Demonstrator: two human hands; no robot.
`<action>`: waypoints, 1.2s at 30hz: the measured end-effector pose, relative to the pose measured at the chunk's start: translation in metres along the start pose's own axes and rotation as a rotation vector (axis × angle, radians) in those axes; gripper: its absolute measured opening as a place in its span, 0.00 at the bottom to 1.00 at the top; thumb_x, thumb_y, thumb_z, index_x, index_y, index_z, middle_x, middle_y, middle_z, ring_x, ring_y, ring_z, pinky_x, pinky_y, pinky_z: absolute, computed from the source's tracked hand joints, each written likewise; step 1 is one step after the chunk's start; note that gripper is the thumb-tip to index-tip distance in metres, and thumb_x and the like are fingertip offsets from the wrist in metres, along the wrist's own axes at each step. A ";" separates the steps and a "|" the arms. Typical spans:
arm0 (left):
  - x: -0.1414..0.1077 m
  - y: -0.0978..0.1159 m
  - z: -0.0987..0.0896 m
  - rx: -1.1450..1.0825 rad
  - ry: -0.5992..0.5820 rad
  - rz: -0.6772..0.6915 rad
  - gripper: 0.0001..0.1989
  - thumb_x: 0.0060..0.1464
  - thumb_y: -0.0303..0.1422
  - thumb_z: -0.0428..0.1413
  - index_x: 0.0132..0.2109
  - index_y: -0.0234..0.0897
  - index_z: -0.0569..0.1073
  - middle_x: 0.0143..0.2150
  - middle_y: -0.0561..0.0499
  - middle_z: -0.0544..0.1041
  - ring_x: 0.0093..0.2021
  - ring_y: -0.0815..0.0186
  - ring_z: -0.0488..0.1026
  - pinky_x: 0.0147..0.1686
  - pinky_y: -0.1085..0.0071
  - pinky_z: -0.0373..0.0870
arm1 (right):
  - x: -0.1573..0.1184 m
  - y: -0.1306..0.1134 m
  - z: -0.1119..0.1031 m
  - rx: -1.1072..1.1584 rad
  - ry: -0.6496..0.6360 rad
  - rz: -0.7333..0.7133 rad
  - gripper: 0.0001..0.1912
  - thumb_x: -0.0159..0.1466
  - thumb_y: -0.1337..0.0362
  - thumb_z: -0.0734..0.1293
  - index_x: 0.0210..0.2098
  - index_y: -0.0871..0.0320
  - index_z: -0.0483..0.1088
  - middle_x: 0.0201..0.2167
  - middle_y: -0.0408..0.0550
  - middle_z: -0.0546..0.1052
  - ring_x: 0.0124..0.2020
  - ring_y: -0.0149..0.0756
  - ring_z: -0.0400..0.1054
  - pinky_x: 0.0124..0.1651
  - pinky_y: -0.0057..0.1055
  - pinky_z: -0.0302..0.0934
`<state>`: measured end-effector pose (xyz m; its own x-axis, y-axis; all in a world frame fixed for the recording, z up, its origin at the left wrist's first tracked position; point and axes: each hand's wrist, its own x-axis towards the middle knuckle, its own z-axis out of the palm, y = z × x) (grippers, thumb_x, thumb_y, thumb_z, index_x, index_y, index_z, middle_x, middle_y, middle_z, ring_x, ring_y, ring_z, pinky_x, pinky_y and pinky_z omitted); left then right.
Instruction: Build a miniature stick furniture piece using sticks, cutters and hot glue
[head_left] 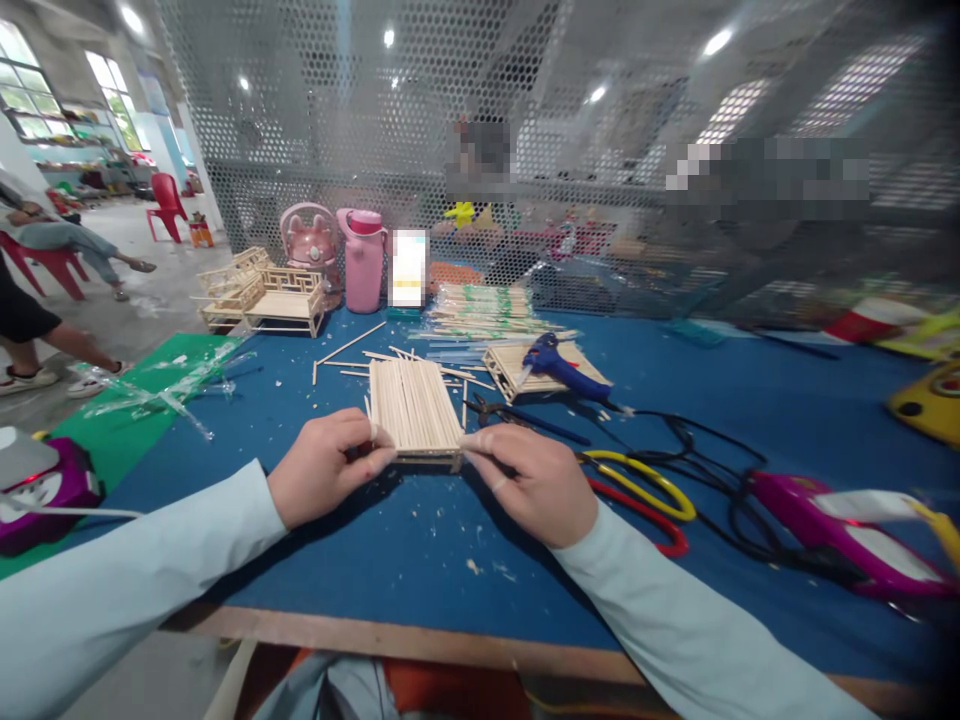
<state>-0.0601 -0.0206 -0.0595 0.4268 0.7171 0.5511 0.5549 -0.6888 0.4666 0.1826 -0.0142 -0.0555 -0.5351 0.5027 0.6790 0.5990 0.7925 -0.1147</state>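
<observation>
A small slatted platform of pale wooden sticks rests on the blue tabletop in front of me, its near edge facing me. My left hand pinches its near left corner between thumb and fingers. At the near right corner, my right hand pinches in the same way; both hands wear whitish coverings on some fingertips. Loose sticks lie behind the platform. Just beyond my right hand are pliers and a blue glue gun, which lies across a second stick platform.
Scissors with yellow and red handles and black cables lie right of my right hand, near a purple power strip. Stick-built model furniture, a pink bottle and stick bundles stand at the back before a metal mesh.
</observation>
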 end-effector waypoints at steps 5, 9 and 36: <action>0.000 0.000 0.002 -0.001 0.021 -0.016 0.05 0.53 0.27 0.55 0.30 0.35 0.74 0.25 0.54 0.73 0.26 0.73 0.68 0.28 0.78 0.66 | 0.001 -0.002 0.002 -0.017 0.027 -0.033 0.06 0.60 0.70 0.64 0.33 0.62 0.73 0.29 0.52 0.78 0.31 0.35 0.72 0.37 0.30 0.69; 0.000 -0.001 0.004 -0.020 0.026 -0.026 0.05 0.52 0.26 0.55 0.29 0.35 0.74 0.26 0.54 0.74 0.27 0.73 0.68 0.28 0.78 0.66 | 0.001 -0.005 0.007 -0.051 0.044 -0.019 0.07 0.61 0.69 0.64 0.33 0.62 0.74 0.29 0.52 0.76 0.31 0.34 0.71 0.35 0.29 0.68; -0.003 0.004 0.004 -0.008 0.057 -0.040 0.06 0.54 0.29 0.55 0.33 0.35 0.76 0.29 0.50 0.75 0.30 0.71 0.71 0.32 0.75 0.69 | 0.003 -0.010 0.004 -0.014 0.005 0.018 0.09 0.61 0.70 0.61 0.34 0.59 0.75 0.29 0.51 0.75 0.30 0.33 0.70 0.33 0.28 0.67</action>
<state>-0.0564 -0.0253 -0.0615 0.3630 0.7366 0.5706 0.5645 -0.6611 0.4943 0.1725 -0.0195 -0.0556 -0.5209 0.5151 0.6807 0.6170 0.7782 -0.1169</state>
